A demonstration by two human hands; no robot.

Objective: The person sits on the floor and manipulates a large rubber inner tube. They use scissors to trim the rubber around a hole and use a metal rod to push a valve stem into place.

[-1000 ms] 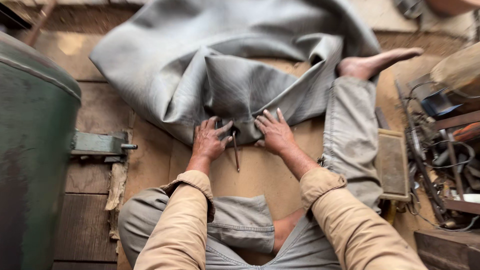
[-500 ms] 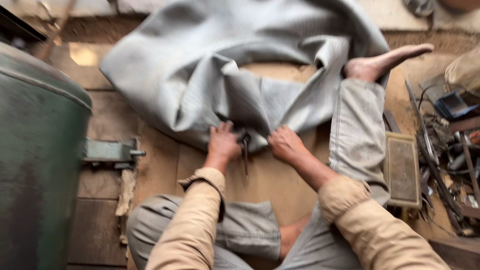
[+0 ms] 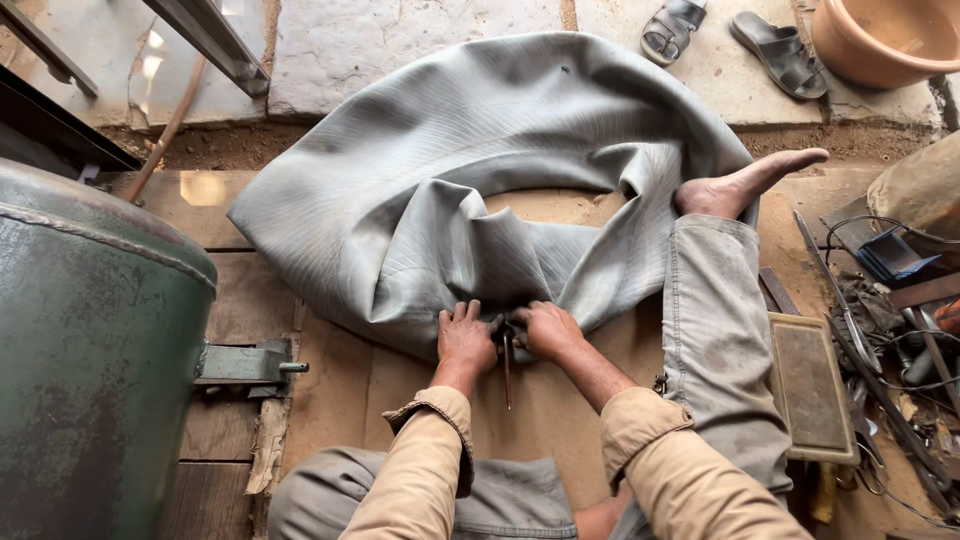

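A big grey rubber inner tube (image 3: 470, 170) lies crumpled in a ring on the wooden floor in front of me. My left hand (image 3: 465, 342) and my right hand (image 3: 548, 330) sit side by side at its near edge, and both pinch a bunched fold of the rubber between them. A thin dark metal rod (image 3: 507, 372) sticks out from under the fold between my hands and points toward me. My right leg in grey trousers (image 3: 715, 330) stretches out to the right, its bare foot (image 3: 745, 185) resting on the tube.
A large green metal drum (image 3: 90, 350) stands close on the left, with a metal bracket (image 3: 245, 365) at its side. A flat metal plate (image 3: 808, 390) and several loose tools and wires (image 3: 900, 370) lie on the right. Sandals (image 3: 740, 30) and a terracotta basin (image 3: 890, 35) are at the back.
My hands have drawn closer together, from lying flat and apart on the rubber to pinching the fold over the rod. The view has tilted up and now shows the whole tube.
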